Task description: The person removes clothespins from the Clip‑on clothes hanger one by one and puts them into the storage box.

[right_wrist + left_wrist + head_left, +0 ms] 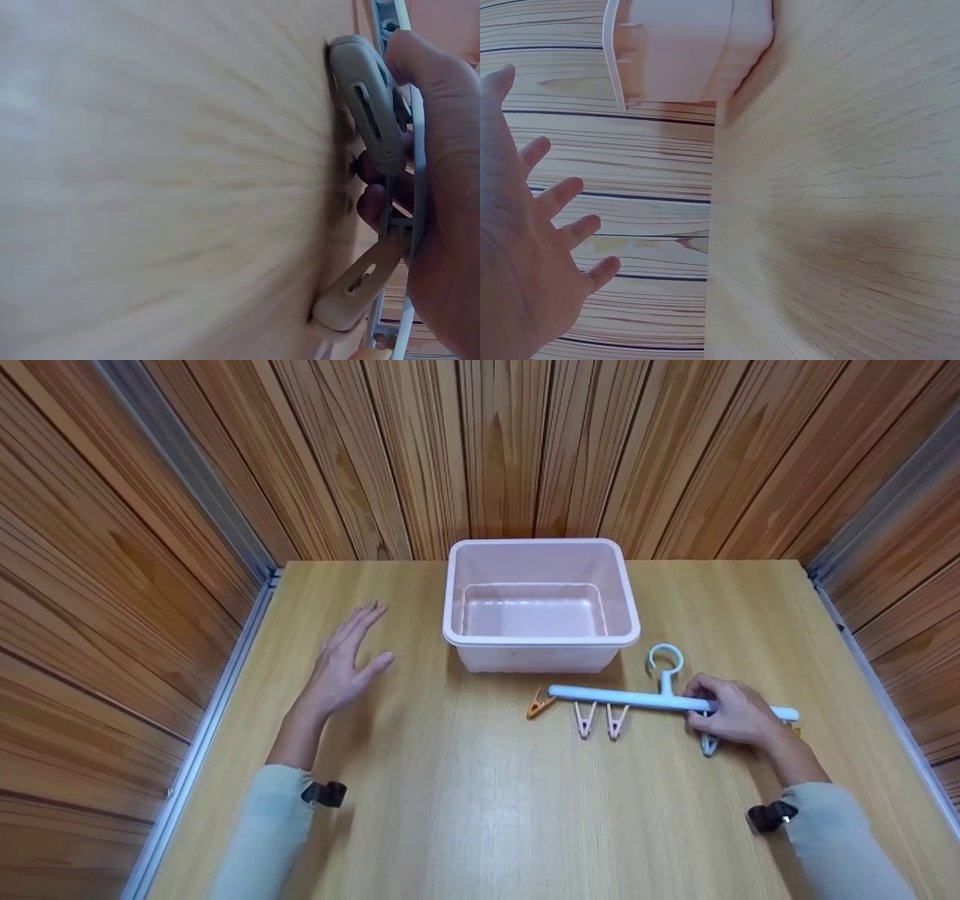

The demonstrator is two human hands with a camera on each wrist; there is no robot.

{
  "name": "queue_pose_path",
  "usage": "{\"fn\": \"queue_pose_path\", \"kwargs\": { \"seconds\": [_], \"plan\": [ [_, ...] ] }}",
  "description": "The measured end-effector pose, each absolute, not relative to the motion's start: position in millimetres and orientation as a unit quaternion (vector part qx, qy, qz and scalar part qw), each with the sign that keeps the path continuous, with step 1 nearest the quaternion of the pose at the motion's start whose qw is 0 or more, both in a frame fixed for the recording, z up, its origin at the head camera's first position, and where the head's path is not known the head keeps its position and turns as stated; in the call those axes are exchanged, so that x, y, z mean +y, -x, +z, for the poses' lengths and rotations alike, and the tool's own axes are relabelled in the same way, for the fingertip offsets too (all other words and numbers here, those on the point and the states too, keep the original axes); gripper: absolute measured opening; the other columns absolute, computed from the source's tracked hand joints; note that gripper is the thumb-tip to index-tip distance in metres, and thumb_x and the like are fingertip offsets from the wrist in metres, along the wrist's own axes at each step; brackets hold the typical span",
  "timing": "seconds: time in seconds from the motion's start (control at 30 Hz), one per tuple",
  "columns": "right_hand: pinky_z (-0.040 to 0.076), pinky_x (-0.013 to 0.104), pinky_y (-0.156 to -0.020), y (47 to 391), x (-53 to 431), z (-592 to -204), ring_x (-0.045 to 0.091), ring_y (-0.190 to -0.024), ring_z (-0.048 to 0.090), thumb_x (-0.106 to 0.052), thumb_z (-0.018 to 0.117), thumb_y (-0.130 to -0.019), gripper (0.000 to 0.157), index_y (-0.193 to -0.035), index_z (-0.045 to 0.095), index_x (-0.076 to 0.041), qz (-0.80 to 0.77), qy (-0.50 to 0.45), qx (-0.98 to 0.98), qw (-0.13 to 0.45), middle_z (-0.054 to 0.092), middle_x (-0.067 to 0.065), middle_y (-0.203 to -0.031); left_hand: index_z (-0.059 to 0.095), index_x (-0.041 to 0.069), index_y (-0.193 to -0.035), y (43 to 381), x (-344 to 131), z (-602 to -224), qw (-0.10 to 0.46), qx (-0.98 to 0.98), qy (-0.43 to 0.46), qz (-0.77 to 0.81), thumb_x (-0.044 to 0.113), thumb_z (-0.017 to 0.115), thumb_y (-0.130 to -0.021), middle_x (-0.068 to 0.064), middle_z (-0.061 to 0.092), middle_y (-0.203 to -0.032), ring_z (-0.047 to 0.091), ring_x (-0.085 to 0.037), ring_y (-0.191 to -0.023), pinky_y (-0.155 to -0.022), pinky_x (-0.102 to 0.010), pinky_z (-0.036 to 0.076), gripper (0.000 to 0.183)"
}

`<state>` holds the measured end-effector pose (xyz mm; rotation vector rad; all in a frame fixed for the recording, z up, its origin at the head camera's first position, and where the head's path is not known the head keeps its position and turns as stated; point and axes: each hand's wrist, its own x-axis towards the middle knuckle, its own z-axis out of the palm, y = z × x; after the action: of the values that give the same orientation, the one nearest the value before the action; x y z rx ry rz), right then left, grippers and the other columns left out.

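Observation:
My right hand (733, 711) grips the bar of a light blue clothes hanger (615, 697) near its right end, fingers curled round it. The hanger's hook points toward the back. Several clothespins hang along the bar: an orange clothespin (538, 707) at the left end, a pink clothespin (584, 725) beside another pink clothespin (616, 726), and a blue-grey clothespin (709, 745) by my right hand. In the right wrist view, a grey clothespin (367, 105) and a pale clothespin (352, 296) sit close to my fingers. My left hand (341, 664) is raised, fingers spread, holding nothing.
A pale pink plastic basin (540, 641) stands at the back middle of the wooden table (480, 810), just behind the hanger. Wood-plank walls (502, 450) and metal rails (202, 720) border the table.

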<state>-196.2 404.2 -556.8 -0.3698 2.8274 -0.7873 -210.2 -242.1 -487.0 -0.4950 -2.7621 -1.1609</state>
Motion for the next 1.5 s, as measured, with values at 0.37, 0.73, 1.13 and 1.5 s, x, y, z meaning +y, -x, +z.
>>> {"fn": "queue_pose_path", "kwargs": {
  "seconds": [0.37, 0.73, 1.13, 1.5],
  "plan": [
    [0.049, 0.023, -0.08, 193.5, 406.3, -553.2, 0.009, -0.089, 0.06, -0.006, 0.085, -0.095, 0.023, -0.112, 0.072, -0.015, -0.299, 0.163, 0.935, 0.096, 0.073, 0.003, -0.104, 0.039, 0.02, -0.176, 211.7, -241.6, -488.8, 0.04, -0.912, 0.149, -0.379, 0.043, 0.065, -0.107, -0.012, 0.03, -0.188, 0.021, -0.048, -0.176, -0.13, -0.091, 0.009, 0.078],
    [0.052, 0.021, -0.078, 191.8, 410.7, -536.0, 0.006, -0.09, 0.06, -0.002, 0.084, -0.095, 0.025, -0.115, 0.073, -0.012, -0.339, 0.184, 0.919, 0.085, 0.072, 0.003, -0.104, 0.038, 0.021, -0.176, 211.8, -245.6, -490.5, 0.045, -0.912, 0.151, -0.38, 0.042, 0.065, -0.107, -0.013, 0.031, -0.188, 0.022, -0.048, -0.176, -0.132, -0.088, 0.01, 0.077],
    [0.051, 0.021, -0.078, 190.4, 412.9, -514.9, 0.009, -0.087, 0.063, 0.0, 0.082, -0.099, 0.019, -0.114, 0.077, -0.01, -0.395, 0.2, 0.894, 0.063, 0.074, -0.006, -0.097, 0.04, 0.021, -0.176, 211.4, -249.9, -490.9, 0.056, -0.906, 0.16, -0.388, 0.037, 0.066, -0.106, -0.013, 0.032, -0.187, 0.025, -0.047, -0.175, -0.13, -0.09, 0.01, 0.076],
    [0.054, 0.022, -0.073, 188.4, 407.5, -506.1, 0.013, -0.082, 0.065, 0.005, 0.08, -0.098, 0.02, -0.115, 0.077, -0.006, -0.426, 0.21, 0.88, 0.032, 0.073, -0.007, -0.094, 0.037, 0.014, -0.176, 211.9, -243.6, -489.9, 0.078, -0.862, 0.167, -0.472, 0.03, 0.067, -0.104, -0.013, 0.034, -0.186, 0.029, -0.041, -0.175, -0.138, -0.076, 0.02, 0.08]
  ]
}}
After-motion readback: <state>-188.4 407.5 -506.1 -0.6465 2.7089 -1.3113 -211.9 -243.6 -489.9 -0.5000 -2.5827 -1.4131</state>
